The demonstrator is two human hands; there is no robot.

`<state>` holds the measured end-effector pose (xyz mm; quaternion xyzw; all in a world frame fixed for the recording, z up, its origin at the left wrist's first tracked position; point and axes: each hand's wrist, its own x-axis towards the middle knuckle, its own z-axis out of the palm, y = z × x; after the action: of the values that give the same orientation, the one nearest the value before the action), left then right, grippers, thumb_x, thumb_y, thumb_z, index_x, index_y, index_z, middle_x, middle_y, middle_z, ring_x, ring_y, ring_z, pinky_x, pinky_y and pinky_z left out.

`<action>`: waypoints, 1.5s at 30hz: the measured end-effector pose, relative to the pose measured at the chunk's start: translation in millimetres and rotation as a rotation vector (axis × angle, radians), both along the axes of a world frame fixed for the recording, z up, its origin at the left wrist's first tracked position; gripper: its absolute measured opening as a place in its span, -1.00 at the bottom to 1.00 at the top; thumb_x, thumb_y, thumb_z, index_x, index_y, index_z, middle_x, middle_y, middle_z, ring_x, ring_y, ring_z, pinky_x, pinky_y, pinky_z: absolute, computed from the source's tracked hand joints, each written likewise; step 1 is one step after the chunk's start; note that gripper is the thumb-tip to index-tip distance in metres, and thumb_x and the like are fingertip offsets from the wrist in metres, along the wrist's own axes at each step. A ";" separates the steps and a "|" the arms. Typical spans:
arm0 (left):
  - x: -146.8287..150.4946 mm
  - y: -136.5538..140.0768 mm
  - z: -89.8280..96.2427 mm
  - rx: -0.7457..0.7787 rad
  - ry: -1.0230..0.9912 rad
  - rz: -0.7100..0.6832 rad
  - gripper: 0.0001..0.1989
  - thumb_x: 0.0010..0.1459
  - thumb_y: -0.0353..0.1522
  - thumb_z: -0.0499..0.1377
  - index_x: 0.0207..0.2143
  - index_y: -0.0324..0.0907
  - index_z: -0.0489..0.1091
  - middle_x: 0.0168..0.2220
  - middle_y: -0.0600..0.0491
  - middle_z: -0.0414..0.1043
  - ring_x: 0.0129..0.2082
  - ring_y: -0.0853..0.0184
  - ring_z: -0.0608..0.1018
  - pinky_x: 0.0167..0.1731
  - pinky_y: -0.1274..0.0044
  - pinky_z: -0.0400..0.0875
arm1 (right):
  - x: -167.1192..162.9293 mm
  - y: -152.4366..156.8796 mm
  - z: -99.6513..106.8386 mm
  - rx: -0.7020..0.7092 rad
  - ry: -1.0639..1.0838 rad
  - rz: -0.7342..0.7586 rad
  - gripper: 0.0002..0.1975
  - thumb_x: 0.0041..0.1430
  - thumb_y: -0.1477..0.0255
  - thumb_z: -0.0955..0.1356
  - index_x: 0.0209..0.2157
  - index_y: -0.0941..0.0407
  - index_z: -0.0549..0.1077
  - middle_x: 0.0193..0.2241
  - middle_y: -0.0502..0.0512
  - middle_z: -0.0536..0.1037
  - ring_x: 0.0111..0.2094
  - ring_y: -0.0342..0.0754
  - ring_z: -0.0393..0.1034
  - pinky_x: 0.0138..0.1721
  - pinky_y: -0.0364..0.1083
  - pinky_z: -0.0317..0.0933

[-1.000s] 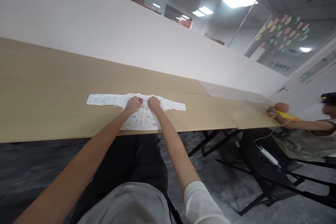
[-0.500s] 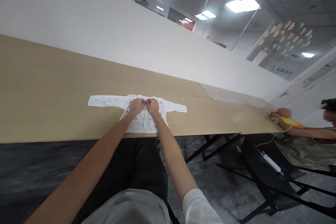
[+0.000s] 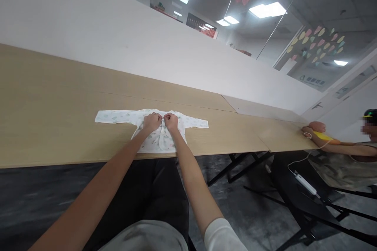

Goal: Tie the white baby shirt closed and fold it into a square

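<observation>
- The small white printed shirt [image 3: 163,137] lies spread flat, front up, on the desk [image 3: 59,106], close to its near edge and directly before the person.
- The left hand [image 3: 152,121] has its fingers bent inward, the grip closed to a pinch on the cloth of the upper front, beside the opening [image 3: 161,142].
- The right hand [image 3: 171,121] mirrors it, its grip likewise pinched on the cloth just across the opening; whether a fastener sits between the fingertips is too small to tell.
- The shirt looks thin, light and limp; it would probably wrinkle or slide at a careless tug, but hardly break.
- The two front edges seem the best hold for fine work, shoulders or hem [image 3: 156,151] for lifting the whole.
- Its neckline points away from the person, its hem towards them.
- The long axis runs from the left sleeve [image 3: 113,117] to the right sleeve [image 3: 197,122], roughly along the desk; the opening runs across that axis.
</observation>
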<state>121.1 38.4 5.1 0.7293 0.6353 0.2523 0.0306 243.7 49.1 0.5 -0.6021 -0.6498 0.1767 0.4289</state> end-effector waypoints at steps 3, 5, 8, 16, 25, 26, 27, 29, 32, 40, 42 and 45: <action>-1.6 1.5 -1.8 0.009 -0.035 -0.035 -0.66 0.23 -0.32 -0.01 -0.18 -0.21 0.55 -0.08 -0.18 0.52 -0.05 0.04 0.51 -0.07 0.29 0.32 | 0.1 -0.9 -1.2 0.007 0.020 0.014 -0.83 0.13 0.59 0.33 -0.36 0.13 0.57 -0.35 0.08 0.63 -0.26 -0.07 0.52 -0.11 -0.15 0.33; -2.3 2.3 -2.4 0.010 -0.054 -0.058 -0.66 0.23 -0.31 -0.01 -0.19 -0.20 0.54 -0.08 -0.17 0.52 -0.04 0.05 0.51 -0.06 0.29 0.32 | 0.0 -2.1 -1.2 0.012 0.051 0.033 -0.83 0.17 0.56 0.32 -0.34 0.11 0.57 -0.33 0.07 0.64 -0.24 -0.08 0.53 -0.09 -0.15 0.33; -1.7 3.1 -2.1 0.011 -0.052 -0.105 -0.66 0.24 -0.30 -0.02 -0.19 -0.18 0.54 -0.08 -0.16 0.52 -0.04 0.08 0.51 -0.07 0.33 0.32 | 0.7 -3.7 -0.8 0.003 0.099 0.051 -0.87 0.19 0.49 0.34 -0.33 0.11 0.57 -0.35 0.06 0.64 -0.25 -0.07 0.54 -0.08 -0.14 0.34; -15.4 2.3 -2.9 -0.051 -0.061 -0.236 -0.64 0.21 -0.23 0.01 -0.14 -0.12 0.55 -0.08 -0.06 0.55 -0.03 0.12 0.51 -0.02 0.36 0.32 | 6.8 4.3 -1.9 -0.081 0.283 0.033 -0.89 0.07 0.52 0.37 -0.36 0.11 0.56 -0.47 -0.01 0.61 -0.36 -0.10 0.52 -0.21 -0.18 0.36; -31.9 -4.8 -4.2 -0.005 -0.147 -0.337 -0.64 0.13 -0.11 0.07 -0.29 -0.07 0.59 -0.12 0.01 0.58 -0.05 0.18 0.52 0.05 0.39 0.31 | 7.3 -3.2 2.3 -0.058 0.249 0.061 -0.79 0.07 0.54 0.29 -0.31 0.12 0.55 -0.48 -0.03 0.59 -0.40 -0.13 0.49 -0.24 -0.18 0.35; -31.5 -6.1 -4.1 0.006 -0.153 -0.346 -0.67 0.11 -0.13 0.08 -0.31 -0.07 0.59 -0.13 0.02 0.59 -0.06 0.18 0.52 0.04 0.40 0.31 | 7.4 -9.7 1.9 -0.038 0.199 0.090 -0.78 0.07 0.55 0.29 -0.30 0.12 0.56 -0.46 -0.02 0.60 -0.38 -0.13 0.49 -0.22 -0.17 0.35; -31.2 -7.2 -3.9 0.012 -0.158 -0.356 -0.69 0.09 -0.14 0.10 -0.33 -0.07 0.58 -0.14 0.02 0.59 -0.07 0.19 0.52 0.04 0.41 0.32 | 7.6 -16.3 1.7 -0.020 0.142 0.114 -0.78 0.07 0.57 0.29 -0.30 0.12 0.56 -0.44 -0.01 0.60 -0.37 -0.12 0.49 -0.20 -0.16 0.35; -31.1 -9.0 -3.6 0.015 -0.165 -0.365 -0.71 0.07 -0.17 0.11 -0.35 -0.07 0.58 -0.16 0.03 0.59 -0.09 0.20 0.52 0.03 0.41 0.32 | 8.0 -28.2 2.3 0.006 0.033 0.144 -0.77 0.05 0.62 0.30 -0.32 0.13 0.56 -0.39 0.03 0.62 -0.33 -0.10 0.49 -0.14 -0.15 0.34; -31.4 -9.2 -3.3 0.026 -0.162 -0.370 -0.72 0.06 -0.20 0.11 -0.36 -0.07 0.59 -0.17 0.02 0.59 -0.10 0.19 0.52 0.02 0.41 0.33 | 8.9 -38.2 5.5 0.006 -0.045 0.160 -0.75 0.05 0.67 0.29 -0.35 0.13 0.56 -0.38 0.04 0.62 -0.32 -0.09 0.49 -0.11 -0.15 0.34; -31.7 -3.5 -7.6 0.068 -0.137 -0.432 -0.67 0.10 -0.18 0.05 -0.33 -0.13 0.56 -0.19 -0.05 0.57 -0.12 0.16 0.53 -0.05 0.42 0.35 | 10.6 -37.4 8.3 -0.053 -0.039 0.127 -0.80 0.08 0.66 0.28 -0.33 0.15 0.49 -0.42 0.02 0.56 -0.35 -0.12 0.45 -0.19 -0.17 0.32; -31.8 -3.5 -8.0 0.068 -0.147 -0.447 -0.66 0.11 -0.18 0.03 -0.32 -0.15 0.54 -0.17 -0.07 0.55 -0.11 0.17 0.52 -0.03 0.41 0.35 | 9.9 -37.8 7.7 -0.039 -0.048 0.108 -0.82 0.08 0.65 0.29 -0.33 0.14 0.47 -0.42 0.01 0.55 -0.34 -0.11 0.45 -0.17 -0.16 0.31; -32.0 -4.9 -7.7 0.045 -0.173 -0.457 -0.67 0.11 -0.18 0.03 -0.32 -0.15 0.52 -0.16 -0.06 0.53 -0.13 0.20 0.51 -0.03 0.41 0.35 | 9.0 -39.6 7.0 -0.007 -0.039 0.100 -0.83 0.09 0.64 0.30 -0.33 0.11 0.46 -0.40 -0.01 0.56 -0.32 -0.11 0.47 -0.15 -0.15 0.33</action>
<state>89.2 33.5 -2.5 0.8302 0.4432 0.3142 0.1250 252.7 9.5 7.5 -0.5738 -0.6866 0.1884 0.4047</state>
